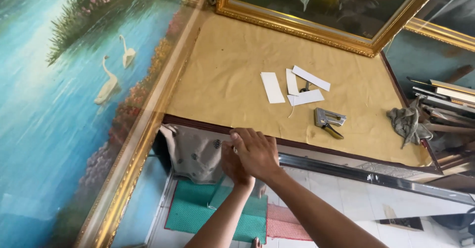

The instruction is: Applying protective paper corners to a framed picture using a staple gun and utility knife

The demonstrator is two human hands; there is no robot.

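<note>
My right hand (256,152) lies flat with fingers stretched out on the near edge of a brown paper backing (227,74) that covers the back of a dark-edged frame (316,146). My left hand (230,166) sits just under it at the same edge and is mostly hidden by it. I cannot see whether the left hand holds anything. On the paper further away lie a few white paper strips (272,87) and a metal staple gun (329,119).
A large swan painting in a gold frame (74,104) leans at the left. A dark gold-framed painting (321,10) stands at the back. At the right lie a grey rag (406,124) and stacked mouldings (450,104). Below are a silver moulding strip (376,178) and a green mat (198,208).
</note>
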